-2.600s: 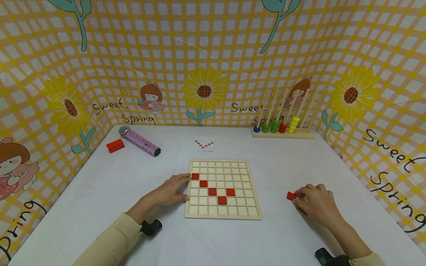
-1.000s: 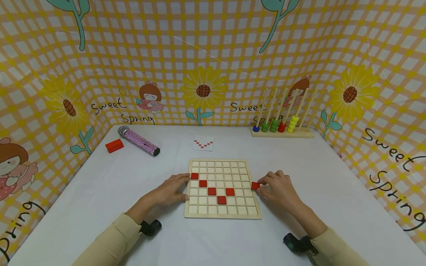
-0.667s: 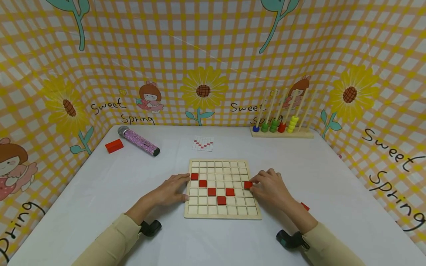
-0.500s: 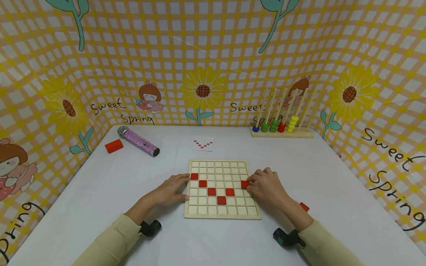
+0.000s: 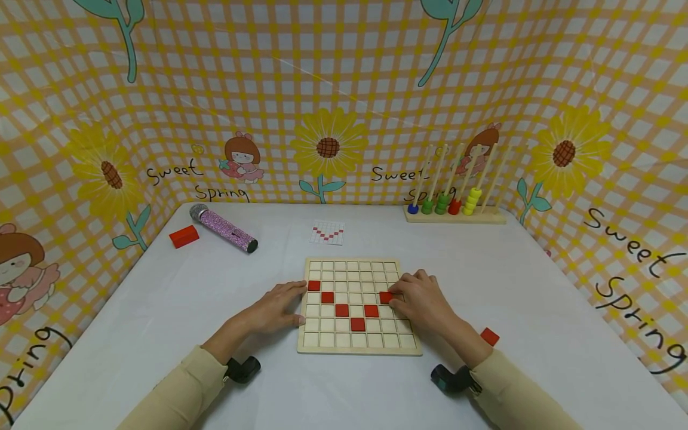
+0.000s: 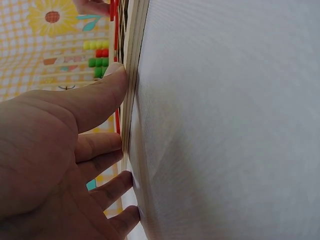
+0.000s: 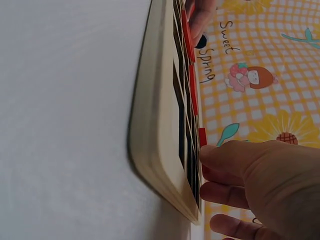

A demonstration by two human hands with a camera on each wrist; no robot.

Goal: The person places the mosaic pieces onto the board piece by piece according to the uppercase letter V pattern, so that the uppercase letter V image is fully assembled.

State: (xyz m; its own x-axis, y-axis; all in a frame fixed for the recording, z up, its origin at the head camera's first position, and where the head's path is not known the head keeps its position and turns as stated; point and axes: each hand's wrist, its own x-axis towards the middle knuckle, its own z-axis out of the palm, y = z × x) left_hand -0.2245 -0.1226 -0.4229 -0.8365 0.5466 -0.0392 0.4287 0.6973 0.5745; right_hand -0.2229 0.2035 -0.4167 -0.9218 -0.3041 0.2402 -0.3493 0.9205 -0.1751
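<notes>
A wooden grid board [image 5: 355,351] lies on the white table. Several red square tiles [image 5: 358,324] sit in its cells along a slanting line that turns upward at the right. My left hand [image 5: 276,307] rests with extended fingers against the board's left edge; in the left wrist view the thumb [image 6: 102,95] touches the wooden side. Between thumb and fingers my right hand [image 5: 421,298] pinches another red tile [image 5: 385,297], close over the right part of the grid. That tile [image 7: 202,136] stands out above the board's surface in the right wrist view.
A loose red tile [image 5: 490,337] lies beside my right forearm. Behind the board is a small pattern card [image 5: 328,233]. A glittery pink microphone [image 5: 226,229] and a red block [image 5: 184,237] lie back left; a bead abacus [image 5: 457,218] stands back right.
My right hand has carried the pinched tile leftward from the table at the right to over the grid. The loose tile by the forearm has come into sight. My left hand has stayed put.
</notes>
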